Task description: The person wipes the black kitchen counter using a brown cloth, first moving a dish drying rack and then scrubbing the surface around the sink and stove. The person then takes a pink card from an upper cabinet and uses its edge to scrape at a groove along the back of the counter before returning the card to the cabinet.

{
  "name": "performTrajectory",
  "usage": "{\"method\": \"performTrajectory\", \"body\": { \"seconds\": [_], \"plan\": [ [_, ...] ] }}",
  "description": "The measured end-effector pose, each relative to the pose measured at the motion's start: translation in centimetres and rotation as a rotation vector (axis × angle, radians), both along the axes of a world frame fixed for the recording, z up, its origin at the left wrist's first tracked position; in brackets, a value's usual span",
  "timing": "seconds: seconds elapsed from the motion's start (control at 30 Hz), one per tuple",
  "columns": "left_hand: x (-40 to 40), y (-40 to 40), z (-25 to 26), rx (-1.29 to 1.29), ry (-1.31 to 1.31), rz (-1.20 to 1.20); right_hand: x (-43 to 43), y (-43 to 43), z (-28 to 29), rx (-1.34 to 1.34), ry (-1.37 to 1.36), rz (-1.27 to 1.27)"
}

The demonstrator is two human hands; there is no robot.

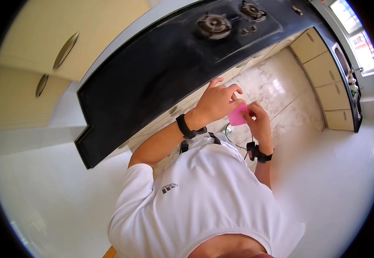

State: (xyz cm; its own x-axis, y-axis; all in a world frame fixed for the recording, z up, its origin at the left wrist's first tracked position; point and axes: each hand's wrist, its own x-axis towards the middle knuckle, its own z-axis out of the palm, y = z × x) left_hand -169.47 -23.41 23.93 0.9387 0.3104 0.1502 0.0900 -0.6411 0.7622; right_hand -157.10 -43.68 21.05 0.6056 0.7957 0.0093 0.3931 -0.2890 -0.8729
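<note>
A small pink square sheet, like a paper note, is held in front of my body, above the floor by the counter. My left hand grips its upper edge, with the thumb over it and the other fingers partly spread. At the right edge, my right hand pinches the sheet between thumb and fingers. Both wrists wear black straps with small devices. A thin cable hangs near the right wrist.
Left and ahead runs a black countertop with a gas hob at its far end. Cream wall cabinets overhang at upper left. Beyond the tiled floor, more drawers stand below a sink and window.
</note>
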Motion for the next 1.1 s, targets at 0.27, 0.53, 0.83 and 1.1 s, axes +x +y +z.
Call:
{"method": "performTrajectory", "body": {
  "seconds": [0.27,0.53,0.83,1.1],
  "plan": [
    [-1.2,4.8,-21.4,-0.208,0.198,0.101,3.2,-9.4,-5.8,-0.433,-0.208,-0.637],
    [3.8,9.3,-34.1,-0.381,0.39,0.127,12.2,-13.6,-18.4,0.494,0.474,-0.999],
    [34.4,14.2,-27.4,-0.195,0.261,-0.062,31.9,-2.4,-11.4,0.815,0.796,-0.887],
    [70.8,6.7,-17.6,0.053,-0.002,-0.676,49.9,-14.8,-7.8,0.877,0.306,-1.288]
  ]
}}
